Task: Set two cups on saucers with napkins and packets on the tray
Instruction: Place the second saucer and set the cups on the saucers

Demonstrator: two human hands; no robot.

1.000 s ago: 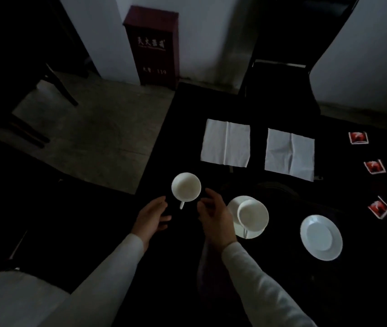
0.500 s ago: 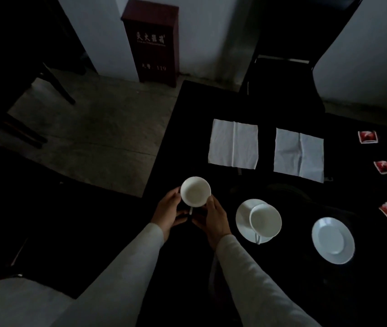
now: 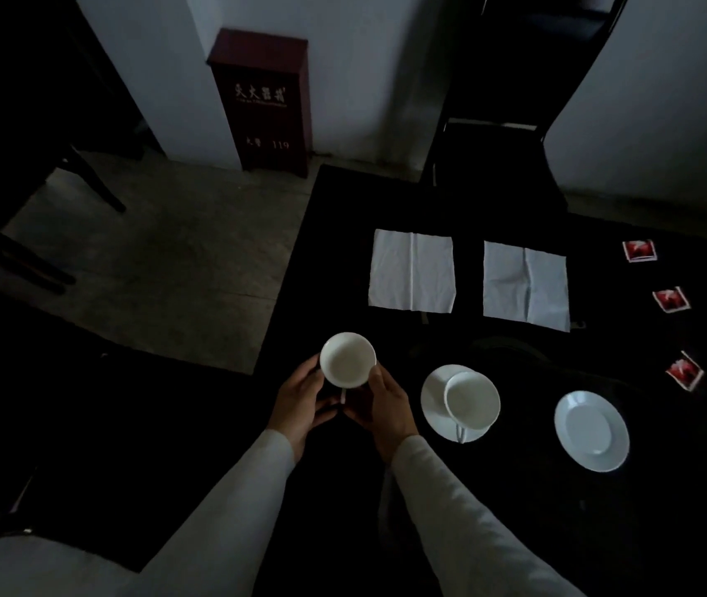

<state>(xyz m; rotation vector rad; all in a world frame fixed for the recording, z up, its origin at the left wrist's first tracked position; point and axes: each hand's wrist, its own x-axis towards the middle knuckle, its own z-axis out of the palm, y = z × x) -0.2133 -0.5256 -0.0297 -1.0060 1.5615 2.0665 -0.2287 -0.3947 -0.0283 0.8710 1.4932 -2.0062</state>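
Hands cup the job's loose piece: the left hand (image 3: 300, 400) and the right hand (image 3: 386, 407) close a two-sided grip around a white cup (image 3: 348, 359), palms facing each other and fingers pressed to its lower wall. The cup stands upright, its mouth open and nothing visible inside, its thin handle pointing back toward the wrists between the two thumbs. Whether its base rests on the dark counter (image 3: 334, 234) or is lifted just clear of it cannot be told in this dim light.

Just to the right of the grip, a second cup (image 3: 472, 400) sits on a white saucer (image 3: 433, 398), set toward the saucer's right side, handle toward the person. Further right, well apart from the grip, lies a bare saucer (image 3: 592, 430). Nothing stands between these three.

Beyond the grip, two unfolded white napkins lie flat side by side: the nearer napkin (image 3: 412, 270) ahead and slightly right, the other napkin (image 3: 526, 285) beside it. At the far right edge three red packets run in a line: one (image 3: 639, 250) farthest off, one (image 3: 670, 299) in the middle, one (image 3: 684, 371) closest to the bare saucer.

Past the counter's far left corner a dark red cabinet (image 3: 259, 101) stands against the wall.
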